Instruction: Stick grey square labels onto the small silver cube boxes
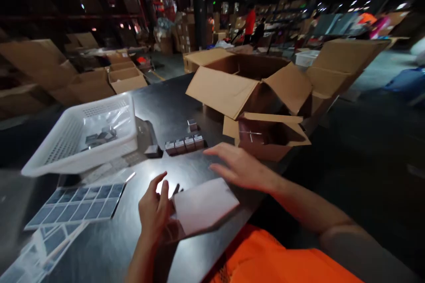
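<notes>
My left hand (154,208) is at the left end of a flat white piece (206,205) that looks like a card or packet. Its thumb and forefinger are spread, with nothing seen between them. My right hand (241,166) is over the table just beyond that white piece, fingers stretched toward a row of several small dark boxes (184,144). It holds nothing. One more small box (191,125) stands behind the row, and another (153,151) lies to its left. Something dark and small, too blurred to name, shows beside my left fingers.
A white plastic basket (79,166) with small boxes in clear film stands at left. Sheets of dark square labels (78,205) lie before it. An open small carton (265,148) and a large open carton (226,90) stand at right on the metal table (159,97). People work farther back.
</notes>
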Demonstrator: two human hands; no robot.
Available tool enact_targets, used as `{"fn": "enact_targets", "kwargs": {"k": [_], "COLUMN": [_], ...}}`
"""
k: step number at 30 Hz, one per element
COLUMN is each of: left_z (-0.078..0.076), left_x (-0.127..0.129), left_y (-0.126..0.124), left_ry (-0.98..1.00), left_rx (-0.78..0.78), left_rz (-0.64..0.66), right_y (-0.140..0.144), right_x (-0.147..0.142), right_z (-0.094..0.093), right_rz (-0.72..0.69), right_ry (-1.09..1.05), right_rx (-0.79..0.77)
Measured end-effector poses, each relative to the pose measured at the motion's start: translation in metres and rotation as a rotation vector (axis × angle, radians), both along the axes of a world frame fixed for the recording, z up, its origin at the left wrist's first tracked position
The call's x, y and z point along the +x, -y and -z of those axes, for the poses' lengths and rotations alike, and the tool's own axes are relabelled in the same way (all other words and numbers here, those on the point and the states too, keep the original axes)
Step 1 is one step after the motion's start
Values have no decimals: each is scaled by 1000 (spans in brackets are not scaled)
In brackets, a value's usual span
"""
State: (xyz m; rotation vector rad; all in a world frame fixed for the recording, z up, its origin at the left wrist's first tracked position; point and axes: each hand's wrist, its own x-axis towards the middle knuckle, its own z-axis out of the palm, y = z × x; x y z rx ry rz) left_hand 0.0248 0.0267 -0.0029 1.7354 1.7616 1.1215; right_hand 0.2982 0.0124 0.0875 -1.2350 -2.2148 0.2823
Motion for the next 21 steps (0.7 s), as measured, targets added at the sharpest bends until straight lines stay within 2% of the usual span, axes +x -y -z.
{"fn": "enact_targets", "kwargs": {"k": [1,3,5,6,7,9,12,14,16,18,21], "left_z": [0,0,1,2,2,0,-5,-6,-4,-1,4], "left_x": [0,1,-1,-3,-5,-12,-19,-21,-19,-18,-21], "left_y": [1,2,0,-2,-5,-11,-15,-16,-16,-17,-20], "left_ry": [-10,3,8,37,55,59,17,29,58,58,24], "left_rx": [33,128,149,217,258,243,98,45,24,-3,-26], "left_rz": [12,44,12,-2,-25,-119,-284,-319,-312,-331,-402], "right_y": [-1,-5,-13,-18,-24,-34,-42,-42,-38,-33,-28], "right_x": [-26,-69,-96,-103,-108,-109,-103,-102,-103,-105,-104], "right_z": [9,28,47,54,60,67,68,69,74,79,77], "right_rz": [-132,-293,-348,-348,-334,-279,-201,-179,-177,-217,-460], "right_ry": [-11,-40,-94,-131,-171,-240,-288,-255,-196,-140,-139], "right_rx": [-47,-160,-257,-300,-342,-414,-469,-466,-396,-182,200]}}
